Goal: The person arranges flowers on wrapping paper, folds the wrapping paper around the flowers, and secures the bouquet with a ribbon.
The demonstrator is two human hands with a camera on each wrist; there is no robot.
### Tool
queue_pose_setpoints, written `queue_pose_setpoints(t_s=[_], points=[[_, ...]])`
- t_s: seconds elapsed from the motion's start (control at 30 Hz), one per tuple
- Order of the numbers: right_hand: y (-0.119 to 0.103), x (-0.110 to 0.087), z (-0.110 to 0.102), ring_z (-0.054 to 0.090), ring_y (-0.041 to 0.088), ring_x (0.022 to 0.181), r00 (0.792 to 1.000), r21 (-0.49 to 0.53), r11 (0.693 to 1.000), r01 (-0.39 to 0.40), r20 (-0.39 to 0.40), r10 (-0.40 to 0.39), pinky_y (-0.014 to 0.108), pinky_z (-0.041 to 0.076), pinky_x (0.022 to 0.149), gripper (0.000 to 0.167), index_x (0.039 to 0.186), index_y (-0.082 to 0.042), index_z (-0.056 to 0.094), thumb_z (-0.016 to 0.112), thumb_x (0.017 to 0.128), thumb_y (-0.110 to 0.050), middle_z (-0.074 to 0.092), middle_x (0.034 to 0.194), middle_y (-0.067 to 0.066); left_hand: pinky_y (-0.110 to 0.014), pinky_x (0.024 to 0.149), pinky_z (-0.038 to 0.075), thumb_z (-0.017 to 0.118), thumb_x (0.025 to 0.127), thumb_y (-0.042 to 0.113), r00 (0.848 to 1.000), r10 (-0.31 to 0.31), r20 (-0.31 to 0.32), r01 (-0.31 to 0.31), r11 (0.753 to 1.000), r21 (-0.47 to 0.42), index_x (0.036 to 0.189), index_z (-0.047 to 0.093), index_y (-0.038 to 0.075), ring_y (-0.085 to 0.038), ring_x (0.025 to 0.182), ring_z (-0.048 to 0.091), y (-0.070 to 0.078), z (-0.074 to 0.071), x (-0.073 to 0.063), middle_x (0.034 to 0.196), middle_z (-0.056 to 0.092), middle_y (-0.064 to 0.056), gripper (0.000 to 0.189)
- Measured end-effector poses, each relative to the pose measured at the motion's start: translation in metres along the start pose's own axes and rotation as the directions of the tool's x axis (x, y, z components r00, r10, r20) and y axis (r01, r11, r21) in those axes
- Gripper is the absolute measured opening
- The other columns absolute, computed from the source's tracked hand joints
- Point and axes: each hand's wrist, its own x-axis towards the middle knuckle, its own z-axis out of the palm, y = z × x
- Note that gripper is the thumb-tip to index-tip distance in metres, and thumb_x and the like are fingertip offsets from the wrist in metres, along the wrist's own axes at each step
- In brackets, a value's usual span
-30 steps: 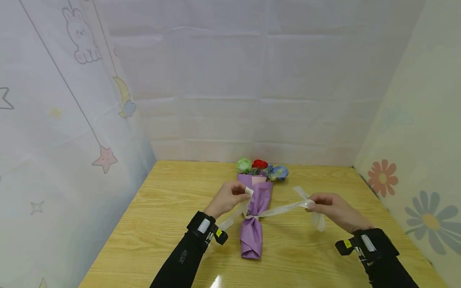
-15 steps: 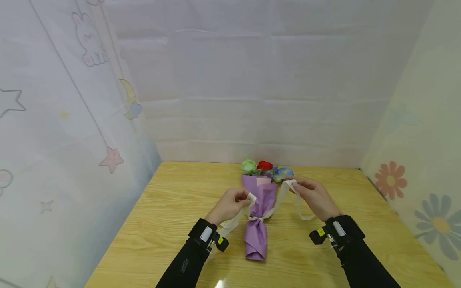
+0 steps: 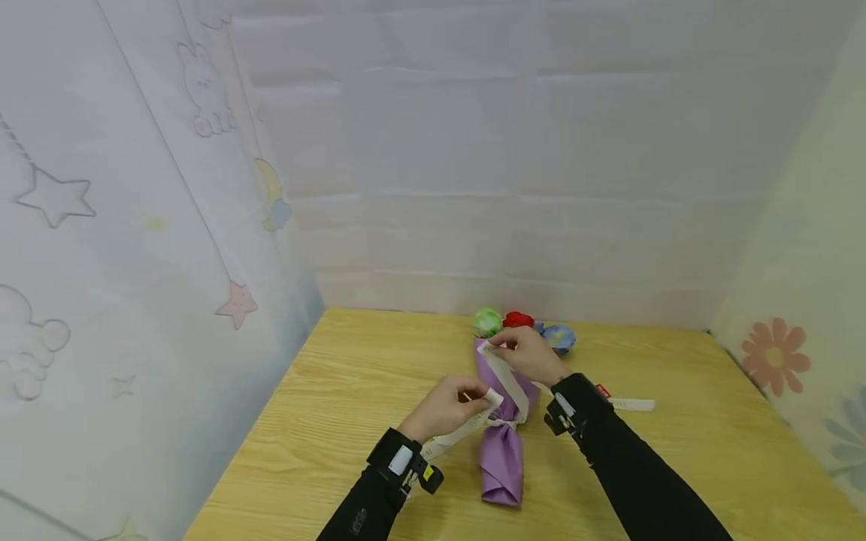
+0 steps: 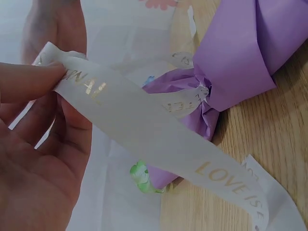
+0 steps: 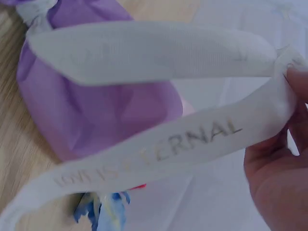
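A bouquet wrapped in purple paper [image 3: 502, 469] lies on the wooden table, its green, red and blue flowers [image 3: 487, 322] towards the back. White ribbon [image 4: 130, 120] with gold lettering is tied round its narrow waist. My left hand [image 3: 443, 409], left of the waist, pinches one ribbon length between thumb and fingers, and its tail hangs towards the table. Above the upper wrapping, my right hand [image 3: 533, 356] pinches the other length. In the right wrist view this ribbon [image 5: 192, 139] doubles back at my fingertips. The right hand and forearm partly cover the flowers and wrapping.
A loose ribbon end [image 3: 634, 404] lies on the table right of the right wrist, with a small red tag [image 3: 603, 391] beside it. A pale hanging backdrop [image 3: 433, 188] rises behind the table [image 3: 325, 421], with printed sheets on both sides.
My right hand has moved from the far right, leftward and up over the bouquet, bringing its ribbon length along. The left hand keeps its pinch with little movement. The head view has shifted slightly left.
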Motion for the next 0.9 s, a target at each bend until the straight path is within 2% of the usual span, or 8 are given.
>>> queue_pose_setpoints(t_s=[0.1,0.2,0.3,0.4,0.57,0.67,0.8,0.9], points=[[0.006,0.005,0.014,0.061,0.022,0.086,1.000,0.002,1.000,0.012,0.005,-0.012,0.034,0.050,0.075,0.011,0.104,-0.001,0.074,0.070,0.095,-0.005,0.069,0.097,0.008,-0.020,0.071,0.052,0.070,0.095,0.004,1.000,0.013,0.017,-0.012,0.999,-0.033,0.099,0.079,0.003,-0.002,0.083,0.061,-0.002,0.005,0.001,0.096,0.075,-0.006,0.010],[0.017,0.005,0.027,0.063,0.018,0.083,1.000,0.009,1.000,-0.015,0.024,0.015,0.034,0.051,0.074,0.009,0.099,-0.004,0.067,0.073,0.094,-0.009,0.066,0.090,0.003,-0.020,0.070,0.051,0.073,0.093,0.005,1.000,0.010,0.019,-0.009,0.999,-0.037,0.099,0.079,0.004,-0.001,0.080,0.061,-0.003,0.010,0.001,0.095,0.076,-0.006,0.008],[0.028,0.002,0.036,0.062,0.015,0.080,0.997,-0.012,0.999,-0.035,0.070,0.036,0.033,0.051,0.073,0.011,0.094,-0.006,0.064,0.074,0.092,-0.008,0.065,0.086,0.001,-0.021,0.073,0.051,0.074,0.093,0.007,1.000,-0.001,0.006,0.002,0.999,-0.040,0.097,0.074,0.005,-0.002,0.081,0.061,-0.004,0.012,0.001,0.093,0.073,-0.004,0.005],[0.034,-0.005,0.036,0.064,0.018,0.082,0.994,-0.038,0.999,-0.035,0.106,0.039,0.034,0.053,0.073,0.005,0.096,-0.004,0.069,0.073,0.092,-0.006,0.068,0.090,0.003,-0.023,0.076,0.052,0.075,0.093,0.008,1.000,-0.024,-0.003,0.024,0.998,-0.052,0.094,0.065,0.008,-0.003,0.084,0.063,-0.005,0.016,0.003,0.093,0.069,-0.002,0.010],[0.027,-0.013,0.024,0.067,0.029,0.094,0.997,0.001,1.000,-0.025,0.079,0.025,0.041,0.056,0.080,0.016,0.110,-0.002,0.073,0.066,0.097,-0.009,0.070,0.102,0.009,-0.024,0.075,0.052,0.075,0.092,0.007,0.998,-0.058,-0.034,0.055,0.995,-0.080,0.092,0.059,0.009,-0.005,0.085,0.066,-0.007,0.017,0.009,0.091,0.069,0.001,0.016],[0.017,-0.017,0.009,0.066,0.028,0.098,0.998,0.044,0.999,-0.021,0.062,0.019,0.043,0.055,0.084,0.021,0.116,-0.001,0.072,0.063,0.101,-0.013,0.071,0.106,0.010,-0.024,0.072,0.052,0.075,0.093,0.009,0.995,-0.082,-0.061,0.077,0.993,-0.086,0.092,0.058,0.010,-0.006,0.083,0.065,-0.007,0.017,0.014,0.088,0.067,0.004,0.017],[0.000,-0.028,-0.012,0.067,0.025,0.100,0.990,0.095,0.995,-0.038,0.138,0.024,0.044,0.054,0.086,0.030,0.123,-0.002,0.070,0.064,0.102,-0.024,0.072,0.110,0.009,-0.024,0.069,0.050,0.075,0.093,0.011,0.992,-0.096,-0.085,0.089,0.992,-0.086,0.092,0.057,0.009,-0.007,0.078,0.064,-0.007,0.016,0.021,0.083,0.068,0.004,0.018],[-0.008,-0.038,-0.020,0.067,0.021,0.096,0.983,0.054,0.998,-0.024,0.184,0.014,0.039,0.055,0.084,0.032,0.120,-0.004,0.071,0.070,0.098,-0.027,0.072,0.106,0.005,-0.024,0.067,0.049,0.075,0.094,0.013,0.991,-0.091,-0.100,0.081,0.992,-0.101,0.092,0.055,0.006,-0.008,0.075,0.062,-0.004,0.015,0.025,0.080,0.067,0.000,0.021]])
